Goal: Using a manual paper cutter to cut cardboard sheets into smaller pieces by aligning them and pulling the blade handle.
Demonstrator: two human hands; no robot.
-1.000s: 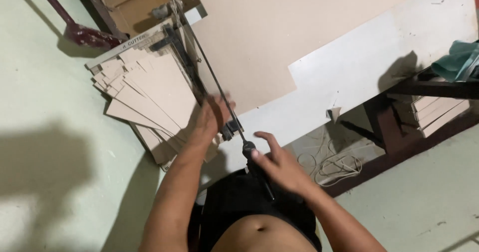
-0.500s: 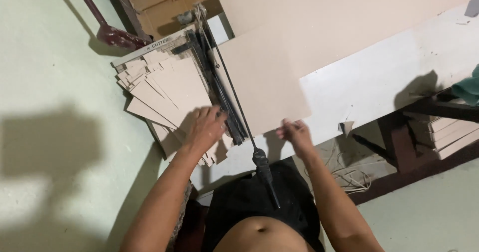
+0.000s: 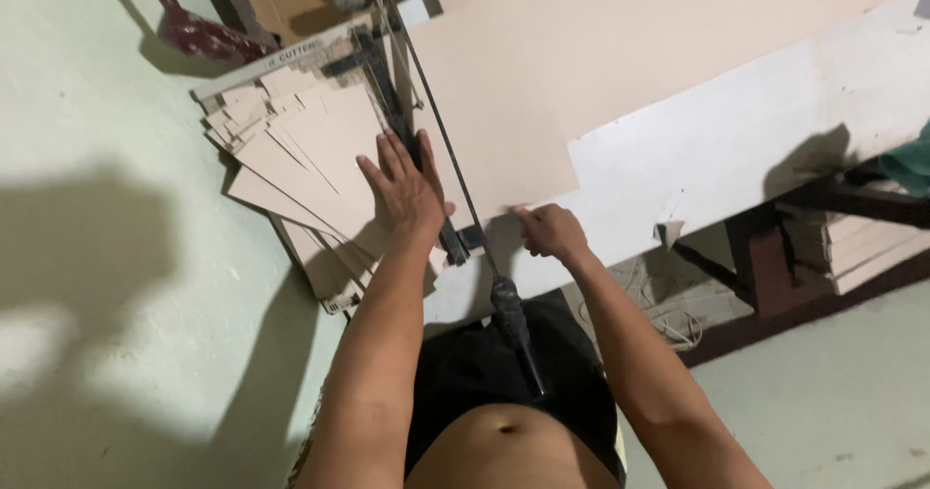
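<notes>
My left hand (image 3: 405,187) lies flat, fingers spread, on a fanned stack of cut tan cardboard pieces (image 3: 300,155) beside the black rail of a lever paper cutter (image 3: 392,82). My right hand (image 3: 548,229) pinches the near edge of a large tan cardboard sheet (image 3: 581,53) that lies across the white cutter table (image 3: 736,140). The cutter's blade arm runs down to a black handle (image 3: 515,329), which hangs free in front of my body, untouched by either hand.
A dark red metal leg (image 3: 189,26) stands on the pale green floor at the top left. A dark wooden frame (image 3: 775,276) and stacked boards (image 3: 852,252) sit under the table at right. Loose cord (image 3: 668,315) lies on the floor below.
My right hand let go of the cutter handle and moved up to the sheet's near edge. My left hand slid further onto the stack of cut pieces.
</notes>
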